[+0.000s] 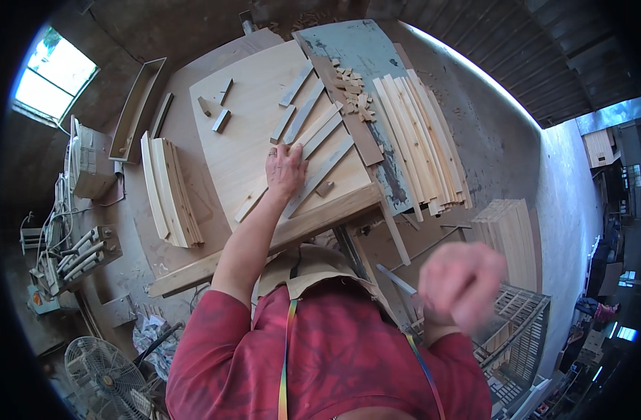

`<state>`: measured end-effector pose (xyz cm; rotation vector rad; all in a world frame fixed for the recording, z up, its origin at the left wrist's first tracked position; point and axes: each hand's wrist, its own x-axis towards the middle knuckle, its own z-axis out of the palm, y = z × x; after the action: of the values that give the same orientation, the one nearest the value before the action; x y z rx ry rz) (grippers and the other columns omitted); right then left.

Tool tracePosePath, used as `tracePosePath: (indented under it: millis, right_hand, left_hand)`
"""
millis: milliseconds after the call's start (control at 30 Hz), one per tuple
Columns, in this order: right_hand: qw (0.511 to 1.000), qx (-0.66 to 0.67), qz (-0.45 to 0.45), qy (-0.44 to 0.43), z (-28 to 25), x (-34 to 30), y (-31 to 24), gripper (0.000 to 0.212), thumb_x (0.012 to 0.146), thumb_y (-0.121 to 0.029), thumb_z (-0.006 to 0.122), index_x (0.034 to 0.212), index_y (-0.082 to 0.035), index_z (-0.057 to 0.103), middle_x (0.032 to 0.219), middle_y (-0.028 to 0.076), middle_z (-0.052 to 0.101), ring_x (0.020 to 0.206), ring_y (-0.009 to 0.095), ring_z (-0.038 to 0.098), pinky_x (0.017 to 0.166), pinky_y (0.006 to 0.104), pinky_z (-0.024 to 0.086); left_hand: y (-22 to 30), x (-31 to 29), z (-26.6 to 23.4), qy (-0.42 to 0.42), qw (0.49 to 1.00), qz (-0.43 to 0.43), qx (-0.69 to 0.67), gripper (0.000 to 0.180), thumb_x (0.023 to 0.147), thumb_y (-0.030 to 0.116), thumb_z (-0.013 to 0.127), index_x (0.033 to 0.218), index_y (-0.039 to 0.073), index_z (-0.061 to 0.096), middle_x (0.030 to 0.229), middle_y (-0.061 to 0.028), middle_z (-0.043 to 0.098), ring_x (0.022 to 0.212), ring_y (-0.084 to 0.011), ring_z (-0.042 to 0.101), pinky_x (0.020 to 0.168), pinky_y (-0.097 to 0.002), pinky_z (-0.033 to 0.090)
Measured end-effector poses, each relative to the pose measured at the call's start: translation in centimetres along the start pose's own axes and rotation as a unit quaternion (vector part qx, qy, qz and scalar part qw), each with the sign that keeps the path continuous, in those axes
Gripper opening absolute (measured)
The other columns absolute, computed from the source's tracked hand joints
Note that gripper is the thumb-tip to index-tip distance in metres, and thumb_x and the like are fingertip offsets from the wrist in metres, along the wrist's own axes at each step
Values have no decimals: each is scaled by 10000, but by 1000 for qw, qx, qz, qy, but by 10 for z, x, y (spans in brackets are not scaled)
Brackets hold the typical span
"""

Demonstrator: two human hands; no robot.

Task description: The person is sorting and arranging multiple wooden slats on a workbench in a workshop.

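Note:
A pale plywood panel (226, 164) lies on the bench in front of me. My left hand (285, 171) presses down on it, its fingers closed over a light wooden strip (250, 204) that passes under the hand. Grey-faced strips lie slanted beside it: one long strip (320, 175) to the right, another strip (305, 112) farther away. Small blocks (221, 120) are on the panel's left part. My right hand (464, 287) is raised to the right of my body, off the bench. It looks curled into a fist but is blurred; anything inside it is hidden.
A thick wooden beam (278, 245) runs along the bench's near edge. Stacked slats lie left (172, 192) and right (422, 140) of the panel, with a heap of offcuts (352, 87) between panel and right stack. A fan (105, 378) stands lower left, a slatted crate (513, 329) lower right.

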<state>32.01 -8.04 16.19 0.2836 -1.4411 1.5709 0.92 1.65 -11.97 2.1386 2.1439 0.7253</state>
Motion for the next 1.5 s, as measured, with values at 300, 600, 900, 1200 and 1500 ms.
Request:
tracePosePath:
  millis: [300, 600, 900, 1200, 1500]
  right_hand:
    - [923, -199, 264, 198, -20, -103, 20, 202, 862, -14, 708, 1055, 37, 734, 761, 91, 639, 673, 156, 579, 629, 264, 490]
    - [718, -522, 411, 208, -121, -85, 112, 189, 942, -151, 732, 1062, -7, 754, 893, 86, 747, 775, 149, 672, 723, 299, 536]
    - [640, -614, 388, 251, -259, -29, 287, 272, 899, -257, 741, 1025, -16, 745, 916, 167, 750, 887, 332, 719, 815, 419, 552]
    - [661, -578, 381, 290, -283, -38, 326, 339, 835, -239, 832, 1031, 7, 705, 886, 144, 711, 881, 286, 669, 866, 434, 536]
    - [823, -251, 220, 460, -209, 63, 295, 223, 956, -81, 748, 1147, 19, 691, 998, 78, 739, 819, 116, 691, 742, 277, 608]
  left_hand:
    - [10, -3, 7, 9, 1000, -14, -6, 456, 868, 246, 758, 1299, 135, 659, 1177, -160, 613, 1111, -353, 585, 949, -448, 488]
    - [19, -6, 4, -6, 1000, -17, -14, 456, 852, 228, 764, 1285, 123, 666, 1168, -156, 605, 1089, -348, 583, 930, -446, 493]
    - [21, -1, -7, -5, 999, 0, -48, 482, 842, 211, 773, 1295, 91, 659, 1156, -156, 618, 1051, -346, 597, 885, -439, 518]
    - [0, 21, 6, -33, 987, -100, -123, 351, 931, 269, 728, 1198, 44, 694, 1038, -195, 680, 954, -381, 666, 832, -475, 549]
    - [-24, 76, -97, -237, 867, -199, -392, 272, 966, 262, 728, 1039, 2, 696, 883, -173, 698, 769, -250, 655, 725, -369, 533]
